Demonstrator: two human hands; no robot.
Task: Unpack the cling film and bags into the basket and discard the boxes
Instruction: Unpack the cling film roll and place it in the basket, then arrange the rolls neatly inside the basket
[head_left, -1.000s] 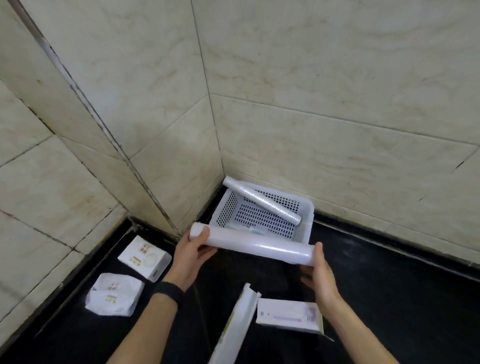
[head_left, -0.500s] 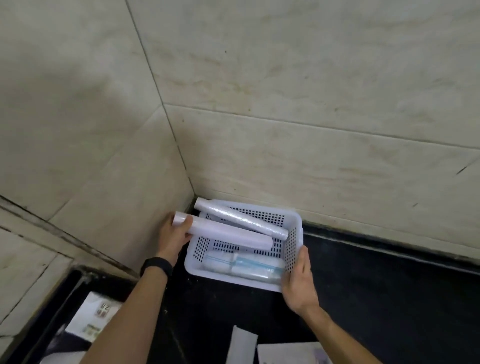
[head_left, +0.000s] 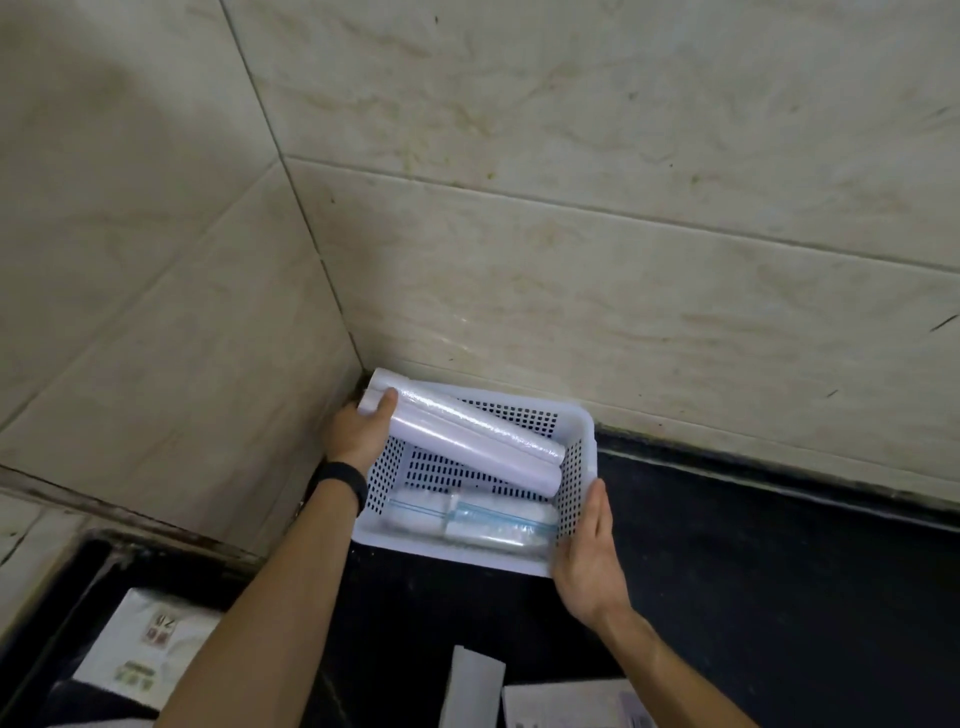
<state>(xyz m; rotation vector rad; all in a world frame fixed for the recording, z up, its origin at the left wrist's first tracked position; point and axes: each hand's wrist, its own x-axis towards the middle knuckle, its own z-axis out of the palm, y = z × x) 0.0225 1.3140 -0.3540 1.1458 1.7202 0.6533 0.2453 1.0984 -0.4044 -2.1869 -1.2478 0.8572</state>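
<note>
Basket (head_left: 586, 436) against tiled wall (head_left: 571, 260).
I see the left hand (head_left: 358, 434) gripping the cling film roll (head_left: 483, 457) laid slanted in the basket; right hand (head_left: 587, 551) flat on its side; bags (head_left: 467, 522) inside; box (head_left: 150, 639) nearby, print unreadable.

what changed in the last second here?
The nearer cling film roll went from mid-air before the basket into it, beside the first roll. The right hand let go and now touches the basket's right wall; the left hand still grips the roll's end. The bags stayed.
</note>
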